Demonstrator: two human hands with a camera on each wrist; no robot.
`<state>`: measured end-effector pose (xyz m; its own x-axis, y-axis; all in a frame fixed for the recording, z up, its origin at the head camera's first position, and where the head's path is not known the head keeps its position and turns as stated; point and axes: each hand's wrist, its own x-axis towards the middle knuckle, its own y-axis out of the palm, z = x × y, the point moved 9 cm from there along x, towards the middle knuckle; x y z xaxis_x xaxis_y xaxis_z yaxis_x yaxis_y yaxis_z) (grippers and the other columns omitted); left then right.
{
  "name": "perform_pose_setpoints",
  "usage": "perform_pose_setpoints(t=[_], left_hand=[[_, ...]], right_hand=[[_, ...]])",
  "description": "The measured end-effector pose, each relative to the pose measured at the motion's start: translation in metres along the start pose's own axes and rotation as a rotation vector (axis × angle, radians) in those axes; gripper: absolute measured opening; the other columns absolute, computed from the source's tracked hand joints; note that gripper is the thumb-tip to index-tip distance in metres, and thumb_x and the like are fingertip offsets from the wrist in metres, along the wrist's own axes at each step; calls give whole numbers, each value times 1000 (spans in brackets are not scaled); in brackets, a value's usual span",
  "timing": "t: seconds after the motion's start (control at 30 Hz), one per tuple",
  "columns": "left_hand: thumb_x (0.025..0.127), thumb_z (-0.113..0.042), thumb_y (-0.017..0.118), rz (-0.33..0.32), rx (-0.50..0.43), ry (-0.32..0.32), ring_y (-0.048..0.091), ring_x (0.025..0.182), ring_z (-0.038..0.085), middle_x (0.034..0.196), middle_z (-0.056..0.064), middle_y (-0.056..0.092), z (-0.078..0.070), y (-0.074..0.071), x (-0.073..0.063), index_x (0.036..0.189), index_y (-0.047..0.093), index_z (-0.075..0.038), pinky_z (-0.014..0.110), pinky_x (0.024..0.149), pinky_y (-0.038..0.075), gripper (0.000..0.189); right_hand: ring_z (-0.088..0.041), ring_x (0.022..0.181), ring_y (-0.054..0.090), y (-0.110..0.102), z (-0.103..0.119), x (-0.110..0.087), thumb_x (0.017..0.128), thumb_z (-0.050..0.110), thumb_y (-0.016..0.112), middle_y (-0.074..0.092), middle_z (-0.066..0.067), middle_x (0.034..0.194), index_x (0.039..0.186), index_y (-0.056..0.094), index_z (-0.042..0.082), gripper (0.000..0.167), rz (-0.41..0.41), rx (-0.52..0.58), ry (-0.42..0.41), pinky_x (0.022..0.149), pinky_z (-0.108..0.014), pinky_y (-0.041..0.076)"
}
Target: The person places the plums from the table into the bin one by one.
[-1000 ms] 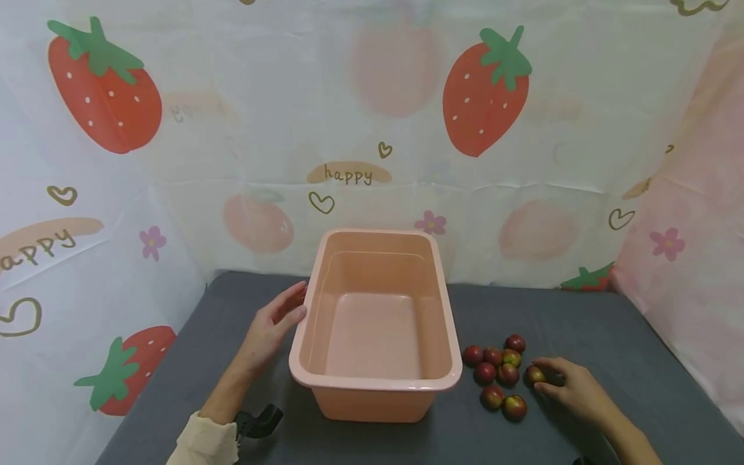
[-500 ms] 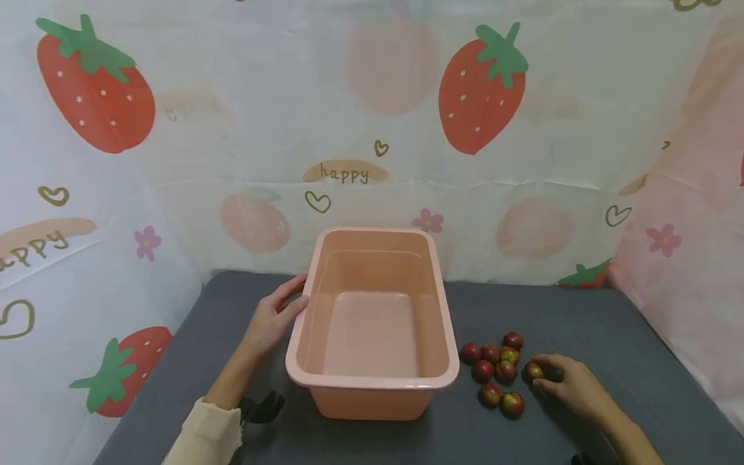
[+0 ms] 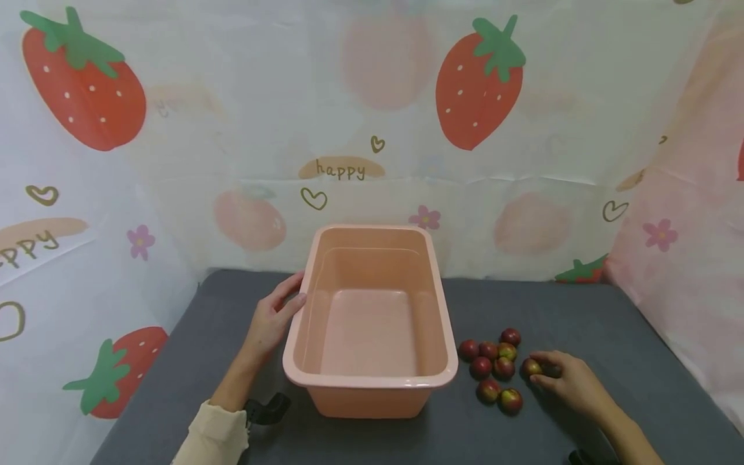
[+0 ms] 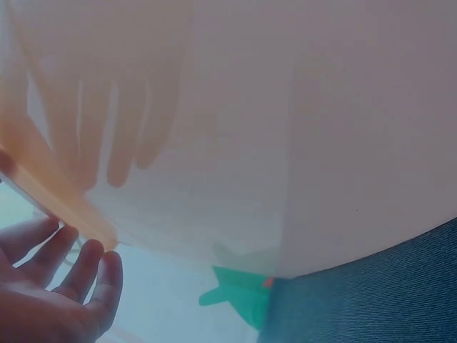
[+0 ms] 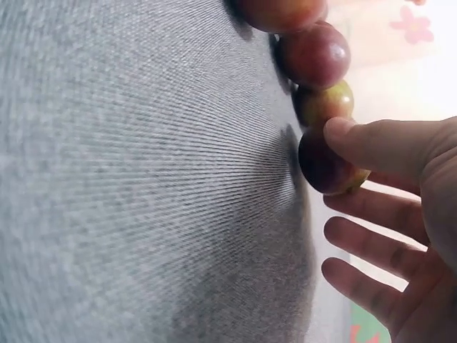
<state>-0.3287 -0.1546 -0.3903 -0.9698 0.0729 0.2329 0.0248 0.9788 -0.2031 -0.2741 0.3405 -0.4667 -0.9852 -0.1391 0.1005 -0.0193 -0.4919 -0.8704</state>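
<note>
One plum-like fruit (image 3: pixel 531 368), dark red with a yellowish patch, sits pinched between the thumb and forefinger of the right hand (image 3: pixel 572 382). That grip is narrow, drawn in to the fruit's width; in the right wrist view the other three fingers reach out loosely, holding nothing. Whether the fruit rests on the grey worktop (image 3: pixel 523 439) or hangs just off it, I cannot tell. Near it, on the left, eight similar fruits (image 3: pixel 503 368) lie in a loose group, the held one slightly apart from them. Left of the group stands a peach-coloured tub (image 3: pixel 369 402), and at its left rim the left hand (image 3: pixel 269 328) rests with thumb and fingertips, fingers loosely bent; how firmly they press does not show. Behind rises a cloth (image 3: pixel 343 110) printed with strawberries.

I judge the step in hand to be taking hold of a single fruit. Lifting it would call for a light, even pinch and a path away from its neighbours, since so round a thing could roll out. The left hand seems placed to steady the tub.
</note>
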Motion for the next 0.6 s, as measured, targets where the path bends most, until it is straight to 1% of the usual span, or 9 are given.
perform_pose_setpoints(t=[0.17,0.23,0.3,0.43,0.6], left_hand=[[100,-22,55,-15,-9,-19,52,127,31,146,16,49,2,1,-1,147,44,-10,13,88,51,50],[100,-24,55,-19,-12,-22,52,127,30,146,15,49,3,2,-1,147,44,-10,12,88,50,50],[100,-23,55,-21,-19,-23,51,128,29,147,15,49,3,1,-2,147,44,-11,11,89,49,50],[100,-22,54,-24,-9,-29,50,129,29,147,16,48,4,0,-3,147,43,-10,10,88,49,50],[100,-21,54,-12,18,-8,51,129,30,146,17,49,2,0,0,146,44,-8,10,88,48,49]], right_hand=[[-27,89,68,-5,-3,-2,83,26,77,68,-20,112,117,68,2,42,23,59,56,67,-34,55],[-27,87,68,-9,-3,-2,84,27,75,67,-23,114,119,66,1,44,30,98,74,64,-31,55],[-27,87,68,-13,0,-1,85,28,75,66,-24,115,119,65,0,45,21,114,65,65,-32,56],[-25,87,68,-20,8,4,85,27,75,68,-21,113,119,66,1,43,10,119,37,67,-30,57],[-22,87,67,-33,20,11,86,27,74,68,-18,109,120,65,1,43,14,113,12,67,-29,56]])
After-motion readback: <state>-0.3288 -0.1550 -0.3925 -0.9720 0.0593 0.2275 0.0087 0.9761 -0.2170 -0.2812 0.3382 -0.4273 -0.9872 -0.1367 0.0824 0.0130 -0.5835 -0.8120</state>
